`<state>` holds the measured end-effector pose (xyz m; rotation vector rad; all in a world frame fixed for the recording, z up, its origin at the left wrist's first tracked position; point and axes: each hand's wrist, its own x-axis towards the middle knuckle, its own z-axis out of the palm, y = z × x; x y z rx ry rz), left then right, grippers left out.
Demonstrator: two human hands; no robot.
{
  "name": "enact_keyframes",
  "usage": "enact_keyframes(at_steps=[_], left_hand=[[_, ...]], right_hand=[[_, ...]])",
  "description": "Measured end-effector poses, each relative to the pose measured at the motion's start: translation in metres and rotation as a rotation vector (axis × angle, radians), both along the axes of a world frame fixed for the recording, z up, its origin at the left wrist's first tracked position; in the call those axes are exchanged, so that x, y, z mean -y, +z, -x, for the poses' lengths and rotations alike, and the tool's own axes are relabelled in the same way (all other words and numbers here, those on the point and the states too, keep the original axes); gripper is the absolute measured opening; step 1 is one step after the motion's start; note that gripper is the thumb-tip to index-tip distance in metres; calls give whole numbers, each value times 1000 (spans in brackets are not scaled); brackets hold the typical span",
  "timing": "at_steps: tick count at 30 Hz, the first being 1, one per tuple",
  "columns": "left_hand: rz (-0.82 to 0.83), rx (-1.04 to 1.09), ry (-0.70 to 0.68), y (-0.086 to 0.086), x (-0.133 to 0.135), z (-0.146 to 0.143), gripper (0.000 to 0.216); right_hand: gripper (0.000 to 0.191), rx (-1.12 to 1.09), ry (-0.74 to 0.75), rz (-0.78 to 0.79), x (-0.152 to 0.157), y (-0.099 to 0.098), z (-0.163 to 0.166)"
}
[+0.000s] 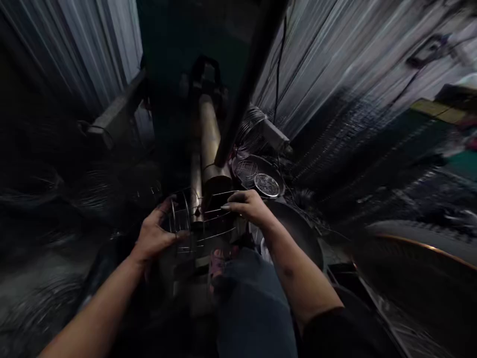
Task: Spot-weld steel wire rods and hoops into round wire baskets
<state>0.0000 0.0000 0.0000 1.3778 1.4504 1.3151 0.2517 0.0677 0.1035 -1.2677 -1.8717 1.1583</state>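
A wire frame [216, 234] of thin, bent metal rods is held in front of my knees, below the end of a thick metal cylinder [210, 136]. My left hand [156, 232] is closed around the upright wires on its left side, thumb toward me. At the right side, my right hand [249, 205] pinches a wire between thumb and fingers. A thinner metal rod [196, 186] runs alongside the cylinder, and its near end shows behind the wires. Darkness and blur hide the lower part of the frame.
A dark slanted bar [246, 84] comes down to the cylinder. Right of it, a round pan holds a round wire mesh piece [267, 185], with a dark basin [298, 231] nearer me. A large round rim [421, 243] stands far right. Wire coils [48, 303] lie at lower left.
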Motion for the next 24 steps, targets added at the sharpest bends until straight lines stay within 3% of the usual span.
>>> enact_keyframes(at_steps=[7, 15, 19, 24], left_hand=[[4, 32, -6, 10, 2, -2, 99], [74, 88, -7, 10, 2, -1, 102], [113, 95, 5, 15, 3, -2, 104], [124, 93, 41, 20, 4, -4, 104]], right_hand=[[29, -27, -16, 33, -1, -1, 2], [24, -147, -116, -225, -3, -21, -14], [25, -265, -205, -251, -6, -35, -17], [25, -320, -202, -222, -8, -38, -15]])
